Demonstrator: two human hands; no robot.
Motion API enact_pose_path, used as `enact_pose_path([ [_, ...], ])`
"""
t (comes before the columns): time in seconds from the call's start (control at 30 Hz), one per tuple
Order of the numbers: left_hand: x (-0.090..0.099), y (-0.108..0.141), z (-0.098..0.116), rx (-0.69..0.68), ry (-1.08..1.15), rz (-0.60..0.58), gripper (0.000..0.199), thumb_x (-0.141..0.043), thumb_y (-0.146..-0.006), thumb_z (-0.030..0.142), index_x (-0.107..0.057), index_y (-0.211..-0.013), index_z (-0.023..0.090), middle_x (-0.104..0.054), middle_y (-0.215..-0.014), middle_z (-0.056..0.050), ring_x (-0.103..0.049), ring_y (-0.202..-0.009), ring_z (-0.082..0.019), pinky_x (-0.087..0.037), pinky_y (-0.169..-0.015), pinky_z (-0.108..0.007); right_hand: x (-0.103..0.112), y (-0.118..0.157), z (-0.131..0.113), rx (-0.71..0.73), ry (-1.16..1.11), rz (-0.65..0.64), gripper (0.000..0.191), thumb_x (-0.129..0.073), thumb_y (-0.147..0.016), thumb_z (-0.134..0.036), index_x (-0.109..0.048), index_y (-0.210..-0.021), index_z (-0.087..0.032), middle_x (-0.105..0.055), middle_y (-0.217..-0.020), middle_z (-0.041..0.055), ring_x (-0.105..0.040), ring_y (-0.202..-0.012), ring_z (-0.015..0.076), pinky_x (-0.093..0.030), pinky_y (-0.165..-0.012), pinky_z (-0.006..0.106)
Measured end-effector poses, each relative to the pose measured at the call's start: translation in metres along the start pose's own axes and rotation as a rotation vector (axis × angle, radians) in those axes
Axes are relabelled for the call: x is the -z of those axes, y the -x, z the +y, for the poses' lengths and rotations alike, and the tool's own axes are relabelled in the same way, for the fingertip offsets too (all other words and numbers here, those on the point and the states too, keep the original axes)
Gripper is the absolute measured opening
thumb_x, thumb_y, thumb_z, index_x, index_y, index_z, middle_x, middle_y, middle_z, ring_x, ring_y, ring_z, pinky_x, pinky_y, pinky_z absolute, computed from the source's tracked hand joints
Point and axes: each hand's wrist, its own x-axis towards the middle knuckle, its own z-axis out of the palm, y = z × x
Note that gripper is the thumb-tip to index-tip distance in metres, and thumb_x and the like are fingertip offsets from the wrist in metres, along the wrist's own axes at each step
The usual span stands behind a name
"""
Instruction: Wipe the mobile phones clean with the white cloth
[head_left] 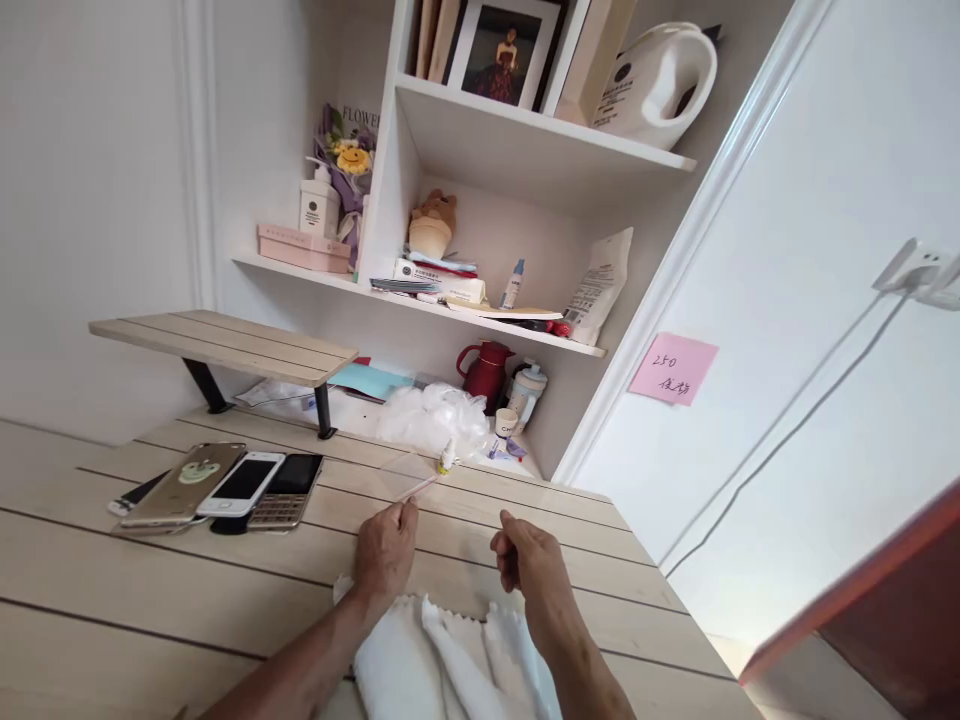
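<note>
My left hand (386, 548) is closed in a fist above the table, just in front of a clear flat plastic piece (405, 476) with a pale pinkish edge. What its fingers hold, if anything, is hidden. To the right, my right hand (531, 560) is raised with thumb and fingers pressed together; nothing I can name shows between them. Below both hands lies a folded white cloth (442, 660) with a scalloped edge, partly covered by my forearms. Beyond the plastic piece stands a small bottle (446, 458) with a white top and yellow label.
Several phones (244, 484) lie at the left, near a small raised wooden stand (225, 345). At the back are a bundle of white plastic (435, 418), a dark red jug (486, 372) and a cup (506, 422). Shelves (525, 335) overhang the table's far side.
</note>
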Motion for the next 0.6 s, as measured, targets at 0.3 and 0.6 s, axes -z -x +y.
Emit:
enact_pose_path([
  [0.3, 0.004, 0.002, -0.003, 0.058, 0.141, -0.032, 0.029, -0.063, -0.100, 0.035, -0.065, -0.123, 0.018, -0.068, -0.124, -0.009, -0.069, -0.103, -0.023, -0.059, -0.089, -0.044, -0.003, 0.060, 0.013, 0.126, 0.448, -0.183, 0.011, -0.074, -0.060, -0.024, -0.064, -0.062, -0.020, -0.060, -0.075, 0.0030, -0.047, -0.075, 0.0198, -0.028, -0.075, 0.035],
  [0.6, 0.011, 0.014, 0.001, 0.049, 0.484, -0.066, 0.047, -0.043, -0.104, 0.047, -0.062, -0.071, 0.018, -0.065, -0.067, 0.000, -0.063, -0.061, -0.015, -0.051, -0.060, -0.028, 0.014, 0.059, 0.000, 0.026, 0.093, -0.311, 0.054, -0.055, -0.082, -0.075, -0.042, -0.072, -0.024, -0.040, -0.062, -0.0060, -0.037, -0.056, 0.0114, -0.028, -0.054, 0.025],
])
